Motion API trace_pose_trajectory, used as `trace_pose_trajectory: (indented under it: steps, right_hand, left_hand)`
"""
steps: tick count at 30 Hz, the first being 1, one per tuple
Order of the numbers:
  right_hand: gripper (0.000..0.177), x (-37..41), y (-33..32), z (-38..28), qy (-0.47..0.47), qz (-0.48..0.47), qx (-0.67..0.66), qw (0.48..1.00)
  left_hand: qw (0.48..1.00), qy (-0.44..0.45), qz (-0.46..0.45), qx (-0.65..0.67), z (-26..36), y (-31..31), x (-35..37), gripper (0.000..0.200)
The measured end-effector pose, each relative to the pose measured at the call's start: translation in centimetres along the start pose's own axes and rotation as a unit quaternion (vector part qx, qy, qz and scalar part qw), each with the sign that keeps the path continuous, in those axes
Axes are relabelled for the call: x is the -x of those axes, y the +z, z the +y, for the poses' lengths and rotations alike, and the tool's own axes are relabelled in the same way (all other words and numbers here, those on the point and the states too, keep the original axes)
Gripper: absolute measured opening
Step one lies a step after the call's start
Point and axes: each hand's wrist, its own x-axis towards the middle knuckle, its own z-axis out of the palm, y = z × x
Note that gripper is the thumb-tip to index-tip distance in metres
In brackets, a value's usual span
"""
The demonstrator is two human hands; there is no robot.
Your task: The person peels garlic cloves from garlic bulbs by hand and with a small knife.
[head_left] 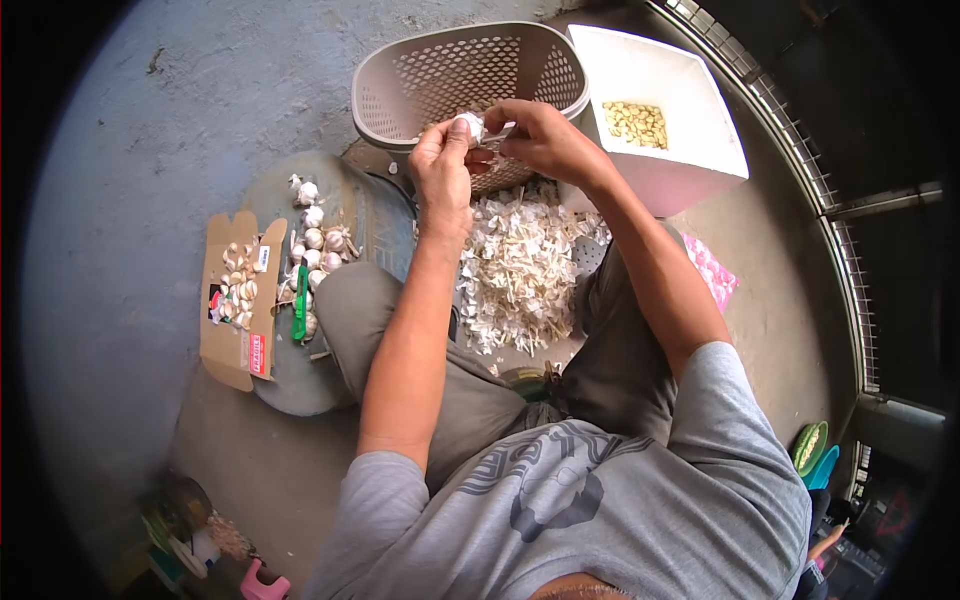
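Over the near rim of a grey-brown perforated basket (455, 65), my left hand (442, 175) grips a white garlic bulb (470, 126) between thumb and fingers. My right hand (548, 148) is close beside the bulb, its fingers bent in a pinch; what they hold is too small to make out. Below the hands, a heap of garlic skins and stalks (525, 265) lies on the floor between my legs. On my left, several whole garlic bulbs (313, 238) lie on a bluish round surface (300, 390), with a green box cutter (301, 303) among them.
An open cardboard box (216, 275) with loose garlic cloves (240, 280) stands at the far left. Right of the basket is a white foam box (690, 95) with pale yellow pieces (635, 124) inside. A pink-and-white bag (708, 268) lies beyond my right arm, near a metal grille (850, 290).
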Motion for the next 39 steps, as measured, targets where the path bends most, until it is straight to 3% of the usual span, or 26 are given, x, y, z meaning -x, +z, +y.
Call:
trace_pose_trajectory:
  steps: [2, 6, 7, 10, 11, 14, 17, 22, 24, 25, 26, 29, 32, 36, 39]
  right_hand:
    - [0.028, 0.1, 0.2, -2.0, 0.087, 0.006, -0.066, 0.994]
    - [0.031, 0.4, 0.1, -4.3, 0.084, 0.006, 0.047, 0.995]
    - [0.032, 0.2, 0.4, -3.4, 0.081, 0.018, 0.008, 0.997]
    - [0.031, 0.3, 0.5, -2.6, 0.020, 0.057, -0.019, 0.998]
    - [0.030, -0.1, 1.4, -1.4, -0.091, 0.116, -0.045, 0.988]
    - [0.031, -0.3, -0.2, -1.8, 0.132, -0.035, -0.266, 0.954]
    - [0.028, 0.0, 0.2, -1.7, 0.116, -0.013, -0.215, 0.970]
    - [0.029, -0.1, 1.4, -2.0, 0.018, 0.047, -0.119, 0.992]
    - [0.030, 1.0, 1.5, -4.8, 0.035, 0.028, 0.010, 0.999]
    - [0.029, 1.1, 1.8, -4.6, -0.009, 0.047, 0.046, 0.998]
    - [0.029, 1.3, 2.5, -4.4, -0.052, 0.065, 0.079, 0.993]
    - [0.026, 1.1, 1.2, -6.6, 0.120, -0.004, -0.178, 0.977]
    - [0.025, 0.9, 2.9, -5.2, 0.010, 0.057, -0.061, 0.996]
    - [0.024, 0.7, 3.9, -4.9, 0.030, 0.086, -0.056, 0.994]
    - [0.023, -0.4, 5.0, -2.1, 0.056, 0.110, -0.065, 0.990]
  left_hand:
    - [1.000, -0.001, 0.008, 0.003, -0.3, -0.1, -0.3, 0.029]
    - [0.999, -0.022, -0.012, 0.039, -0.5, -0.1, -0.1, 0.026]
    - [0.998, -0.037, -0.013, 0.048, -0.4, -0.2, -0.1, 0.026]
    - [0.998, -0.030, -0.014, 0.055, -0.2, -0.4, -0.3, 0.024]
    - [0.999, -0.020, -0.010, 0.041, -0.1, -0.6, -0.5, 0.023]
    - [0.999, -0.014, -0.027, 0.040, 0.3, -0.7, -0.4, 0.023]
    - [0.995, -0.036, -0.073, 0.063, -0.2, -0.9, -0.3, 0.024]
    - [0.976, -0.122, -0.075, 0.163, -1.4, -1.6, 0.1, 0.026]
    - [0.963, -0.137, -0.063, 0.225, -2.1, -1.9, 0.0, 0.030]
    - [0.967, -0.130, 0.003, 0.217, -1.5, -0.5, 0.1, 0.034]
    - [0.975, -0.126, 0.001, 0.184, -0.8, 0.0, 0.6, 0.034]
    - [0.996, -0.089, -0.005, 0.022, 0.5, -0.2, 1.2, 0.037]
    - [0.999, -0.005, 0.051, 0.001, -0.8, 0.4, 1.0, 0.040]
    - [0.973, 0.146, 0.054, -0.171, -1.8, -0.6, 0.2, 0.048]
    - [0.961, 0.153, 0.066, -0.223, -1.2, 0.2, 1.1, 0.044]
